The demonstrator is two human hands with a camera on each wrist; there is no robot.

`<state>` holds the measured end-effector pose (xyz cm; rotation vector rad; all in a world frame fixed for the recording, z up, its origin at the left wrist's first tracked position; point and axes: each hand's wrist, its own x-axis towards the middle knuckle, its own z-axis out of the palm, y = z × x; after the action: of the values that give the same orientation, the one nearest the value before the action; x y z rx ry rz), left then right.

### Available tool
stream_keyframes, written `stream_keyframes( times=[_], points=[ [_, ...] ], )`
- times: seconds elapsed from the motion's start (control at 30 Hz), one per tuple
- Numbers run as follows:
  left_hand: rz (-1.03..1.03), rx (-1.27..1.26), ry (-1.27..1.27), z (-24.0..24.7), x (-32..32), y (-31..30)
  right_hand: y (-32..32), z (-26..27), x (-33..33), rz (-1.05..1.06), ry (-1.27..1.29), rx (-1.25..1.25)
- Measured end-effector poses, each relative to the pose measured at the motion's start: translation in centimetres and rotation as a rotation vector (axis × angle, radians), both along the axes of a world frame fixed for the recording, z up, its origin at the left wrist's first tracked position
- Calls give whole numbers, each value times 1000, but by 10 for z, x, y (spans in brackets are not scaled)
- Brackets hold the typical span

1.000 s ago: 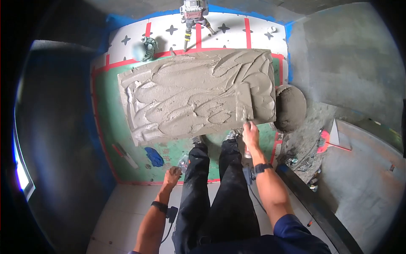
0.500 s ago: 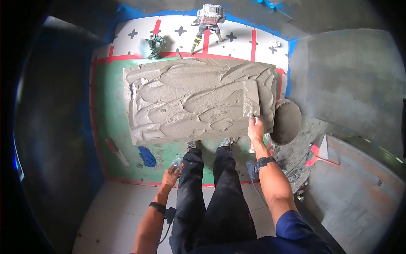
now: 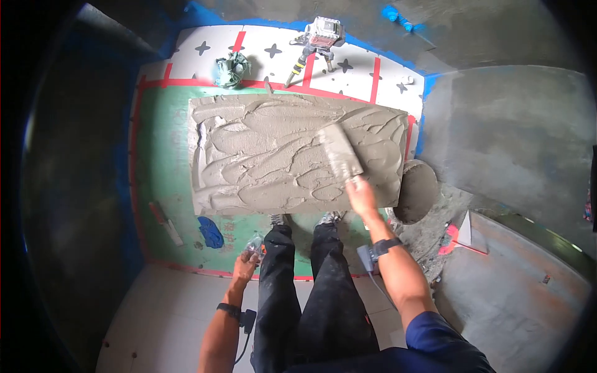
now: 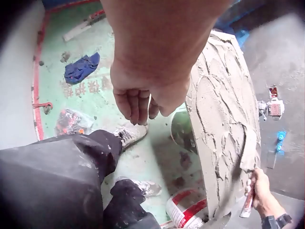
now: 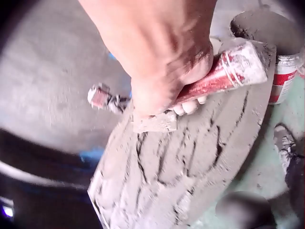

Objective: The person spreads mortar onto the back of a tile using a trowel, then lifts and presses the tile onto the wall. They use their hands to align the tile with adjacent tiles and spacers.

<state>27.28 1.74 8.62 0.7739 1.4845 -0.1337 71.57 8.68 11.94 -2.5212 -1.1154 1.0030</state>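
A large rectangular slab (image 3: 261,155) is coated in grey mortar with curved ridges, and smoother patches show at its right part. My right hand (image 3: 362,198) grips a trowel (image 3: 339,151) whose flat blade lies over the mortar right of the slab's middle, its far end slanting left. In the right wrist view the fingers wrap round the trowel's mortar-smeared red handle (image 5: 207,86). My left hand (image 4: 147,81) hangs beside the left leg with loosely curled fingers and nothing in it. In the head view it overlaps a clear plastic bag (image 3: 254,242) on the floor.
A mortar-filled bucket (image 3: 418,193) stands at the slab's right end. Beyond the far edge are a tripod-mounted device (image 3: 323,34) and a crumpled green bag (image 3: 231,69). A blue cloth (image 3: 211,232) and a red-handled blade tool (image 3: 166,224) lie left on the green floor sheet.
My right hand has swung the trowel left across the mortar, and its blade now slants instead of pointing nearly straight away. The left hand stays low by the leg. The head view has shifted slightly.
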Motion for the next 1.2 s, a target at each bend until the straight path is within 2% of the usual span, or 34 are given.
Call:
stream_keyframes(
  times=[0.03,0.07,0.13,0.17,0.23,0.33,0.47,0.53,0.6,0.63,0.7,0.73,0.77,0.8,0.83,0.87,0.93,1.0,1.03,1.07,1.13,1.2],
  points=[
    [-23,11,-12,-2,0,0,-3,-16,23,-142,88,21],
    [-20,10,-19,-4,0,-1,15,11,29,-562,467,-36],
    [-44,17,27,-5,-1,-4,36,16,30,-755,700,143],
    [-41,16,29,-9,-6,-9,49,13,22,-752,702,141],
    [-26,-15,19,-17,-14,-17,76,-1,-9,-1000,916,126],
    [-25,-4,15,-6,-17,-13,102,-12,-87,-903,995,31],
    [-9,-17,33,-5,-29,-14,118,-20,-182,-717,1004,138],
    [33,-21,34,-3,-32,-12,120,-26,-195,-448,921,87],
    [37,-21,39,-1,-33,-8,118,-18,-177,127,326,50],
    [44,-20,38,-1,-31,-5,117,-12,-158,230,263,-61],
    [57,4,16,0,-22,-2,94,-4,-115,188,105,-22],
    [66,26,0,-1,-24,-2,79,-14,-96,90,-23,57],
    [65,64,4,-16,-29,-12,63,-37,-76,-150,7,-24],
    [88,70,23,-19,-29,-14,38,-82,-60,-471,141,130],
    [25,69,19,-23,-26,-13,43,-40,-69,-749,560,125],
    [-42,62,14,-27,-25,-16,45,-25,-88,-734,577,117],
    [-22,67,27,-57,-30,-41,57,-12,-135,-875,813,-57],
    [-9,64,43,-53,-28,-44,72,-14,-171,-623,1044,-2],
    [-19,60,65,-31,-20,-29,88,-16,-190,-559,1050,54],
    [-27,53,86,-18,-19,-22,106,-18,-207,-554,1064,41],
    [45,15,70,-28,-26,-30,139,-24,-233,-688,1136,66],
    [117,49,12,-28,-29,-29,140,-43,-250,-538,1153,-16]
  ],
)
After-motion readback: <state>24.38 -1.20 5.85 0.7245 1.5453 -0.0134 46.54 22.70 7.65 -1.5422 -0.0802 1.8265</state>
